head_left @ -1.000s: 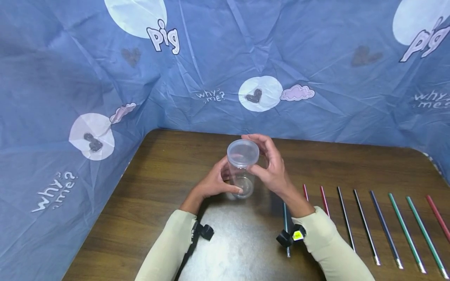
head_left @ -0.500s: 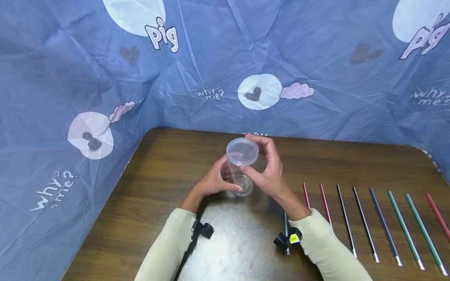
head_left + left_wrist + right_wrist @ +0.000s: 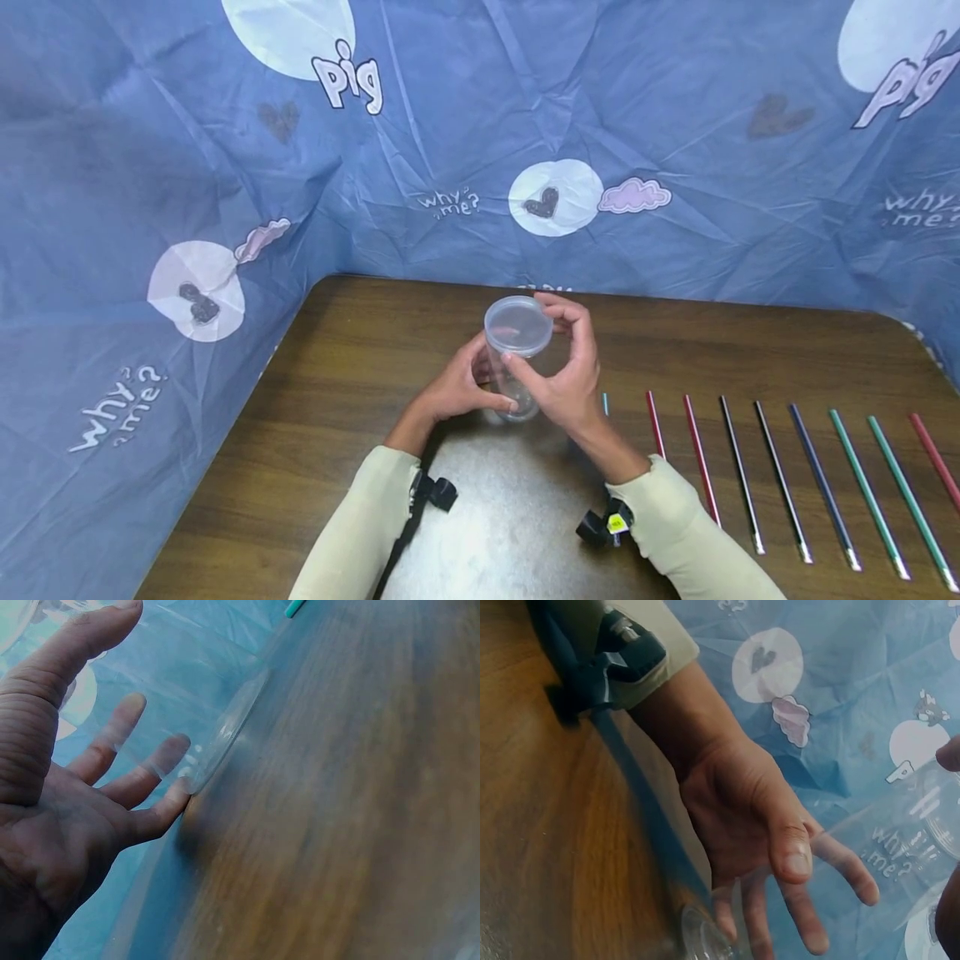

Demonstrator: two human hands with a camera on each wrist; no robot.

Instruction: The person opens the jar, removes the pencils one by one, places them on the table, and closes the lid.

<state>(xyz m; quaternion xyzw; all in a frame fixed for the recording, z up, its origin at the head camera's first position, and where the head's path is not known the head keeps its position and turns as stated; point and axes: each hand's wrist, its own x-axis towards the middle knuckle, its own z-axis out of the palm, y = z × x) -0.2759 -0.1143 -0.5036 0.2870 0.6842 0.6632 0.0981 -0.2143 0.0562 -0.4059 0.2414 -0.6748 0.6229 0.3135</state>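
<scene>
A clear plastic jar point(image 3: 501, 377) with a translucent round lid point(image 3: 517, 327) stands upright on the table in the head view. My left hand point(image 3: 453, 387) holds the lower part of the jar, thumb in front and fingers behind. My right hand point(image 3: 573, 383) grips the lid's rim, thumb at the front and fingers at the back right. In the left wrist view, the left hand point(image 3: 67, 817) curves around the jar's base point(image 3: 232, 724). The right wrist view shows the jar point(image 3: 885, 847) with the left hand point(image 3: 742, 787) behind it. Nothing shows inside the jar.
Several pencils lie in a row on the right of the wooden table point(image 3: 337, 375), among them a blue pencil point(image 3: 821, 479) and a red pencil point(image 3: 933, 458). A green pencil point(image 3: 605, 404) is partly hidden by my right forearm. A blue printed cloth point(image 3: 450, 125) hangs behind.
My right hand has turned around the lid: its thumb moved left along the front, its fingers right along the back. The left hand and jar have stayed in place.
</scene>
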